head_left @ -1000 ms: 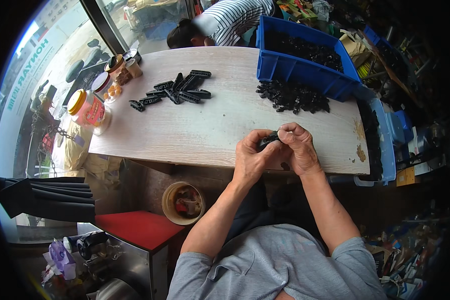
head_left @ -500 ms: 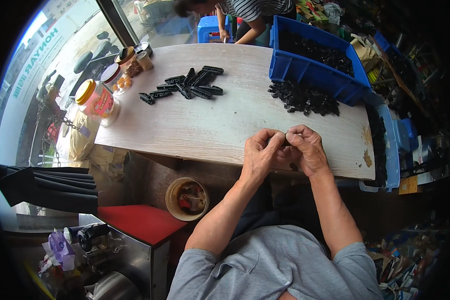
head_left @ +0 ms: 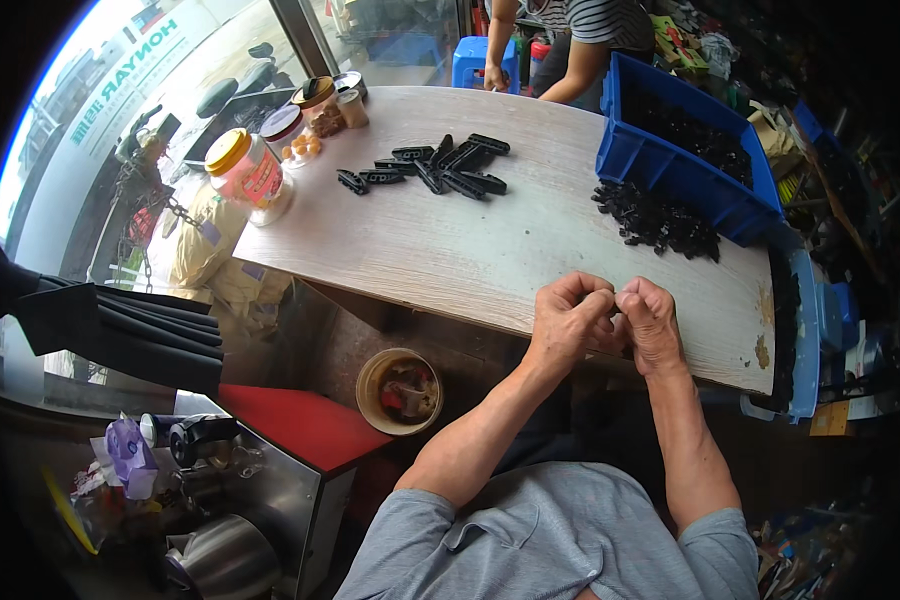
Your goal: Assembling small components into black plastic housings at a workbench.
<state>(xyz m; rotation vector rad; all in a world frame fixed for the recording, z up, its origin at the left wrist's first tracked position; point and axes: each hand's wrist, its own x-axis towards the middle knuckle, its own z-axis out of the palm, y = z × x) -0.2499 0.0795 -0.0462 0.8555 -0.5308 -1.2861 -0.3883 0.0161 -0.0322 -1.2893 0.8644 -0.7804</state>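
Observation:
My left hand (head_left: pixel 570 322) and my right hand (head_left: pixel 654 325) meet over the near edge of the pale wooden table (head_left: pixel 450 255). Both are closed, thumbs and fingertips pinched close together. Whatever they hold is hidden by the fingers and too small to name. Just beyond them, a heap of small black plastic pieces (head_left: pixel 660 222) lies on the tabletop. Farther left sits a loose group of long black plastic parts (head_left: pixel 432 172), slotted along their sides.
A blue crate (head_left: pixel 685 178) of black pieces stands at the back right. Lidded jars (head_left: pixel 254 180) line the left edge. A bucket (head_left: pixel 362 390) stands on the floor beside a red-topped cabinet (head_left: pixel 300 425). Across the table is another person (head_left: pixel 595 40) in stripes.
The view has turned, so the table and its contents sit farther right. My hands stay pinched together, with the fingers slightly shifted. The other person's arms have moved.

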